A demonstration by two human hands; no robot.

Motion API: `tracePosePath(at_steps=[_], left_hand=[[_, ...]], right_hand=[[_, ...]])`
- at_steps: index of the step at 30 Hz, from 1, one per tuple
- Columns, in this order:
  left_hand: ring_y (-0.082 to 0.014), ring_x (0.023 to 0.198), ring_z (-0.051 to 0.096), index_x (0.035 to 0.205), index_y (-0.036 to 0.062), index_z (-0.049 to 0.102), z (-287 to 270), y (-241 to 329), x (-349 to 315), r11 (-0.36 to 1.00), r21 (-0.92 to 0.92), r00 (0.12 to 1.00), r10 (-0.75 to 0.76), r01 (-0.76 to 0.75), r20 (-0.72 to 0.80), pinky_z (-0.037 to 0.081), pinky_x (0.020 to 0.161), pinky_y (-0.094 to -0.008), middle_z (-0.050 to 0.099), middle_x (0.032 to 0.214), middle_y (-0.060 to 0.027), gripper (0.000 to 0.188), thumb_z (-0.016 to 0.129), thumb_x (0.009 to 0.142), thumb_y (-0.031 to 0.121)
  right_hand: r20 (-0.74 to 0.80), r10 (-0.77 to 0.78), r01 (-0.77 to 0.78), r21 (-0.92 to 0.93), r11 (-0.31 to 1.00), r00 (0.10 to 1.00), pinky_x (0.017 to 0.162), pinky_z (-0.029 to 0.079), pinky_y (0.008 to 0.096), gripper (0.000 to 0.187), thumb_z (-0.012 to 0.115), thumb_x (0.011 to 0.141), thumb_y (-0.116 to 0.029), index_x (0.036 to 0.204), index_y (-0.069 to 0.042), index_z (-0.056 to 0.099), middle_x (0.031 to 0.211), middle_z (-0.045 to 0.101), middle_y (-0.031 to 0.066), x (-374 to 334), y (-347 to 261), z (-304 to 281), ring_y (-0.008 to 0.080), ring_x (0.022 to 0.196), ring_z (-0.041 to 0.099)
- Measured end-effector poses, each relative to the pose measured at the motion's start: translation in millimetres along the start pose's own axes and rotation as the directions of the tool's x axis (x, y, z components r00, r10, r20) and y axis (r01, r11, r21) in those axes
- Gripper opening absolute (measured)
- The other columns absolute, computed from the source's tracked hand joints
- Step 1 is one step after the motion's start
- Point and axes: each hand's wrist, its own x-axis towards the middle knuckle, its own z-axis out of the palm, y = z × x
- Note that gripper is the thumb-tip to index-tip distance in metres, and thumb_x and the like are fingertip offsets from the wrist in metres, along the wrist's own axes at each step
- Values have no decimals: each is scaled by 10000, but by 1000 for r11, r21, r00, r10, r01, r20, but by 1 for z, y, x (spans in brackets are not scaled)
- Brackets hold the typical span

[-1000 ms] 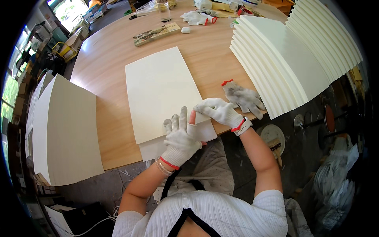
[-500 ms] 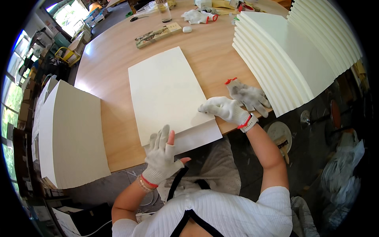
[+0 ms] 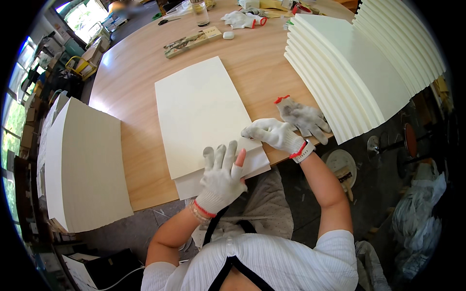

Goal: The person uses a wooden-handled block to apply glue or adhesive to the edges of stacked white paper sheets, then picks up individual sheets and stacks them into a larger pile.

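A large white sheet (image 3: 199, 111) of stiff paper or thin board lies on the table in front of me. Below its near edge a white strip (image 3: 189, 185) sticks out, reaching the table's front edge; whether it is a flap or a second sheet I cannot tell. My left hand (image 3: 221, 177), in a white knit glove with bare thumb and index fingertips, lies over that near edge, fingers spread. At the sheet's right edge my right hand (image 3: 274, 135), also gloved, has its fingers bent and pressed together on the sheet. A loose grey-white glove (image 3: 305, 117) rests just right of it.
Stacked white boards (image 3: 87, 165) stand at the left. On the right is a stepped pile of white folded pieces (image 3: 340, 82). Farther back are a long patterned box (image 3: 192, 42), a small white case (image 3: 228, 35), a glass (image 3: 199, 14), scissors (image 3: 168, 21) and more gloves (image 3: 239, 19).
My left hand has moved up and to the right, onto the sheet's near edge. My right hand has stayed at the right edge.
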Motion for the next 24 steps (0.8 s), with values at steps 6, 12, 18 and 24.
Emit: tracePosePath(at_steps=[6, 12, 18, 24], left_hand=[[-252, 940, 645, 919, 14, 675, -51, -77, -48, 985, 72, 985, -161, 156, 70, 483, 819, -420, 673, 1080, -152, 197, 677, 725, 52], [-146, 597, 579, 716, 6, 683, -41, -121, -44, 680, -375, 772, -597, 630, 215, 453, 555, -283, 667, 701, -85, 160, 714, 812, 131], [-123, 530, 543, 731, 19, 687, -44, -115, -30, 570, -296, 641, -705, 767, 303, 443, 528, -308, 632, 613, -66, 192, 719, 819, 187], [-198, 841, 607, 1166, 45, 577, -56, -132, -21, 755, -127, 742, -574, 644, 347, 479, 721, -336, 621, 970, -122, 446, 748, 792, 217]], right_hand=[[81, -90, 85, 63, 994, 993, 877, 497, 294, 292, 612, 930, -250, 1072, -7, 691, 1093, 680, 104, -6, -12, -9, 170, 972, 631], [-68, -117, 79, -412, 908, 991, 841, 495, 367, 417, 735, 801, -359, 1024, -10, 685, 997, 684, 152, 1, -7, 15, 291, 968, 645], [-252, -89, -39, -464, 885, 964, 755, 509, 404, 243, 743, 780, -265, 865, -41, 699, 912, 679, 147, 4, -8, 31, 327, 867, 647], [-253, -76, -55, -474, 879, 965, 805, 500, 356, 318, 777, 753, -220, 979, -40, 646, 967, 658, 151, 9, -14, 29, 295, 929, 635]])
